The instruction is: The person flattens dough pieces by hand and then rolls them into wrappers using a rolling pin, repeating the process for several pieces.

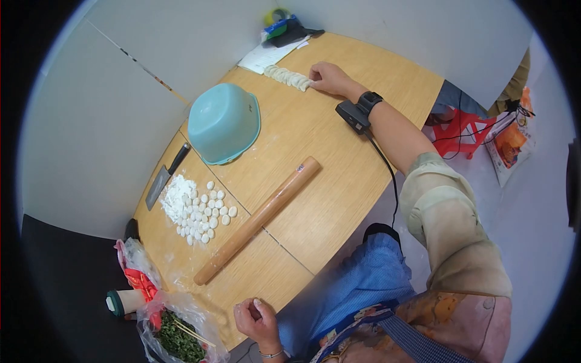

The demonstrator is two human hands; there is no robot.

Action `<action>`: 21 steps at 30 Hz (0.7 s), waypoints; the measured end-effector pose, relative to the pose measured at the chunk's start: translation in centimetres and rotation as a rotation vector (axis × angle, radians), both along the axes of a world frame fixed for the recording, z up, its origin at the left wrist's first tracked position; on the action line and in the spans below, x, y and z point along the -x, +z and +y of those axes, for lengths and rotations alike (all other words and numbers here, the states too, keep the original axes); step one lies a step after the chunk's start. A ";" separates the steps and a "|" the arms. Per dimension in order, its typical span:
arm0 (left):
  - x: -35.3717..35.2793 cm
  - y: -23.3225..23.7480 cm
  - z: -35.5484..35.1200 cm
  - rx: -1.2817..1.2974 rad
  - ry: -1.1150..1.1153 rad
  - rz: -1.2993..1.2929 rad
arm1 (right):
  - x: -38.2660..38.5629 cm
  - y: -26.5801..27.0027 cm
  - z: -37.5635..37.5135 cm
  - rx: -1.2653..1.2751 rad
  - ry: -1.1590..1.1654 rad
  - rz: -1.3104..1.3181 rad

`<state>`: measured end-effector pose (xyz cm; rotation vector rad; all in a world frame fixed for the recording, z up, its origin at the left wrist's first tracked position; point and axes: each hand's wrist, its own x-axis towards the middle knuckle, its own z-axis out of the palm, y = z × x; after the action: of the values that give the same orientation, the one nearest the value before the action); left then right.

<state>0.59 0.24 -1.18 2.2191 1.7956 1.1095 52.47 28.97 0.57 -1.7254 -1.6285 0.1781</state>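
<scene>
My right hand [331, 80] reaches to the far side of the table, its fingers closed on the end dumpling of a row of white folded dumplings [284, 76]. My left hand [256, 320] rests at the near table edge with fingers curled in and nothing visible in them. Near it lies a long wooden rolling pin [259, 221], set diagonally. Beyond the pin are several small round dough pieces [209, 212] beside a heap of white flour [178, 195]. A clear plastic bag of chopped green filling [179, 339] with chopsticks stands left of my left hand.
An upturned light-blue basin [223, 124] stands mid-table. A cleaver [167, 175] lies by the wall. Papers [266, 58] and a dark bundle [293, 33] sit in the far corner. A cable [387, 158] hangs from the device on my right wrist. A cup [126, 302] is beside the bag.
</scene>
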 end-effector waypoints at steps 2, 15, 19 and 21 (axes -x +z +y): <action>0.0 0.0 0.0 0.005 0.007 -0.002 | -0.1 -0.1 0.1 -0.002 -0.007 -0.004; 0.2 -0.3 0.8 -0.067 -0.088 0.019 | 0.5 -0.2 -2.3 -0.183 -0.118 0.763; -0.1 0.0 0.6 -0.068 -0.096 0.029 | 2.1 -0.8 -5.7 -0.148 -0.072 0.764; -0.4 0.1 0.4 -0.069 -0.074 -0.029 | 3.3 -1.0 -8.0 -0.153 -0.054 0.776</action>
<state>0.98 0.65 -1.11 2.2756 1.6740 1.1995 49.20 21.00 -0.41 -1.3341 -0.9890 0.5975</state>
